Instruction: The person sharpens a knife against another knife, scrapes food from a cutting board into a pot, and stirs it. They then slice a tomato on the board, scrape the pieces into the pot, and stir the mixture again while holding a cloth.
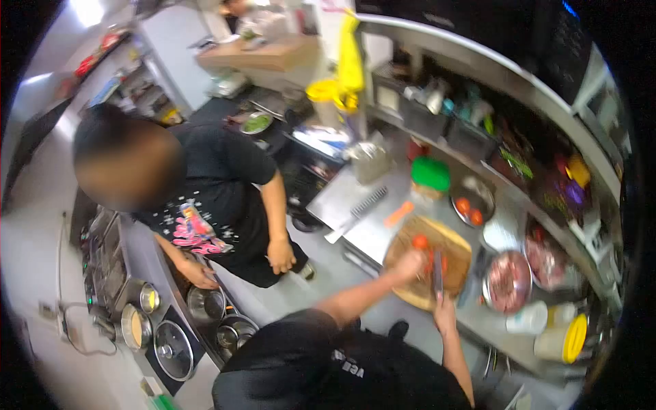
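Note:
A round wooden cutting board (403, 290) lies on the steel counter. My right hand (445, 311) is wrapped round the handle of a knife (438, 273), whose blade points away over the board. Cut red tomato pieces (430, 263) lie by the blade. My left hand (408, 265) is over the board's left part, fingers drawn together; blur hides what is in them, if anything. Just beyond it sits a red tomato (419, 242). Right behind the board, a metal bowl (471, 199) holds tomatoes.
Bowls of raw meat (507, 281) stand right of the board, with yellow-lidded tubs (576, 338) nearer. A green-lidded container (430, 175) and an orange-handled tool (399, 214) lie behind. Another person (225, 157) stands at left beside pots (205, 303).

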{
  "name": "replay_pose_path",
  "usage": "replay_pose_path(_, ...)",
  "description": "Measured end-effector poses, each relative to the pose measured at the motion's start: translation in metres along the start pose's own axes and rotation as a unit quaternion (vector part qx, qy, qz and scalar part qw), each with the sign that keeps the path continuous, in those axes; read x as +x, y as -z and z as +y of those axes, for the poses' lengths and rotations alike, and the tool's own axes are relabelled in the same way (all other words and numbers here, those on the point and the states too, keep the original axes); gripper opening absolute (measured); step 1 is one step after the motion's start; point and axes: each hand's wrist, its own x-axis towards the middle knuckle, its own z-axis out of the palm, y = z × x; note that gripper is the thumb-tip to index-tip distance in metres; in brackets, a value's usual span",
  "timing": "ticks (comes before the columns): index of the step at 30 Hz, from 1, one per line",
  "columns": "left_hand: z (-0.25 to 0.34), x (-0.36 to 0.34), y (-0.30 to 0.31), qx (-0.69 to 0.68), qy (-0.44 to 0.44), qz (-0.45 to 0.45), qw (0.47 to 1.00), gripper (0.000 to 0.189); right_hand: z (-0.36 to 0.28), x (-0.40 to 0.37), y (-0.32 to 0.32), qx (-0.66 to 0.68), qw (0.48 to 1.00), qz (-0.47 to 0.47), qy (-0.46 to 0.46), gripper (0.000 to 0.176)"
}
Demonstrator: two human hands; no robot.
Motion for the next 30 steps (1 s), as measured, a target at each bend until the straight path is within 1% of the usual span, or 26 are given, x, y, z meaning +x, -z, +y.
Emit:
replay_pose_path(1, -0.013, 0.003, 0.003, 0.052, -0.010, -0.027, 0.998, 0.008, -0.031, -0.002, 0.031, 0.015, 0.987, -0.097, -0.126, 0.045)
replay_pose_path(2, 0.008, 0.003, 0.040, 0.169, -0.012, 0.038, 0.985, 0.008, -0.032, -0.007, 0.039, 0.005, 0.986, -0.113, -0.123, 0.046)
replay_pose_path(3, -0.064, 0.001, -0.019, 0.296, -0.067, 0.065, 0.951, 0.010, -0.037, -0.011, 0.048, 0.059, 0.970, -0.156, -0.174, 0.049)
replay_pose_path(4, -0.053, 0.012, 0.002, -0.008, 0.070, 0.164, 0.984, 0.015, -0.048, -0.014, 0.056, 0.034, 0.971, -0.164, -0.171, 0.051)
replay_pose_path(5, -0.027, 0.019, 0.041, -0.084, 0.075, 0.175, 0.978, 0.018, -0.055, -0.016, 0.062, 0.011, 0.971, -0.178, -0.162, 0.052)
replay_pose_path(6, -0.030, 0.021, 0.054, -0.028, 0.116, 0.117, 0.986, 0.015, -0.046, -0.022, 0.052, -0.004, 0.958, -0.216, -0.187, 0.053)
replay_pose_path(7, -0.037, 0.025, 0.056, -0.012, 0.067, 0.156, 0.985, 0.013, -0.035, -0.021, 0.042, -0.018, 0.947, -0.250, -0.201, 0.053)
replay_pose_path(8, -0.028, 0.029, 0.068, 0.007, 0.065, 0.136, 0.989, 0.013, -0.037, -0.022, 0.038, -0.020, 0.946, -0.246, -0.211, 0.053)
replay_pose_path(9, -0.033, 0.032, 0.064, 0.002, 0.062, 0.133, 0.989, 0.013, -0.042, -0.021, 0.034, -0.007, 0.942, -0.264, -0.206, 0.054)
replay_pose_path(10, -0.041, 0.035, 0.058, -0.002, 0.055, 0.103, 0.993, 0.016, -0.043, -0.019, 0.033, 0.006, 0.938, -0.282, -0.199, 0.055)
replay_pose_path(11, -0.048, 0.037, 0.052, -0.006, 0.048, 0.073, 0.996, 0.021, -0.042, -0.016, 0.035, 0.007, 0.938, -0.282, -0.202, 0.055)
replay_pose_path(12, -0.042, 0.040, 0.051, -0.015, 0.096, -0.005, 0.995, 0.031, -0.042, -0.013, 0.037, -0.013, 0.943, -0.274, -0.186, 0.056)
replay_pose_path(13, -0.040, 0.042, 0.046, -0.014, 0.096, -0.008, 0.995, 0.031, -0.041, -0.010, 0.037, -0.033, 0.948, -0.265, -0.170, 0.056)
replay_pose_path(14, -0.037, 0.045, 0.041, 0.031, 0.026, -0.017, 0.999, 0.037, -0.017, -0.009, 0.026, -0.048, 0.961, -0.230, -0.144, 0.054)
replay_pose_path(15, -0.036, 0.047, 0.036, 0.075, -0.044, -0.025, 0.996, 0.043, -0.006, -0.006, 0.029, -0.047, 0.961, -0.231, -0.147, 0.054)
replay_pose_path(16, -0.032, 0.050, 0.037, 0.079, -0.034, -0.111, 0.990, 0.052, 0.002, 0.001, 0.033, -0.058, 0.966, -0.204, -0.150, 0.054)
replay_pose_path(17, -0.028, 0.052, 0.039, 0.078, -0.035, -0.114, 0.990, 0.052, 0.007, 0.006, 0.035, -0.068, 0.970, -0.177, -0.153, 0.054)
replay_pose_path(19, -0.023, 0.055, 0.039, 0.146, -0.028, -0.152, 0.977, 0.055, 0.008, 0.017, 0.041, -0.063, 0.969, -0.171, -0.166, 0.053)
replay_pose_path(20, -0.019, 0.052, 0.038, 0.145, -0.029, -0.155, 0.977, 0.055, 0.009, 0.018, 0.045, -0.059, 0.969, -0.166, -0.175, 0.052)
replay_pose_path(22, -0.009, 0.040, 0.037, 0.105, 0.027, -0.155, 0.982, 0.055, -0.008, 0.017, 0.050, -0.041, 0.966, -0.170, -0.192, 0.050)
replay_pose_path(24, -0.001, 0.031, 0.031, 0.094, 0.041, -0.156, 0.982, 0.054, -0.021, 0.014, 0.043, -0.024, 0.962, -0.173, -0.210, 0.049)
replay_pose_path(25, 0.003, 0.027, 0.028, 0.084, 0.055, -0.154, 0.983, 0.054, -0.027, 0.010, 0.037, -0.008, 0.964, -0.154, -0.215, 0.047)
replay_pose_path(26, 0.006, 0.023, 0.026, 0.081, 0.056, -0.159, 0.982, 0.054, -0.032, 0.007, 0.033, 0.006, 0.966, -0.135, -0.219, 0.046)
replay_pose_path(28, 0.015, 0.020, 0.028, 0.068, 0.016, -0.143, 0.987, 0.054, -0.044, 0.004, 0.035, 0.013, 0.966, -0.139, -0.218, 0.044)
replay_pose_path(29, 0.019, 0.021, 0.027, 0.065, 0.016, -0.144, 0.987, 0.054, -0.050, 0.006, 0.038, 0.020, 0.967, -0.142, -0.212, 0.043)
replay_pose_path(30, 0.021, 0.020, 0.025, 0.067, 0.020, -0.139, 0.988, 0.052, -0.055, 0.007, 0.041, 0.012, 0.954, -0.171, -0.244, 0.041)
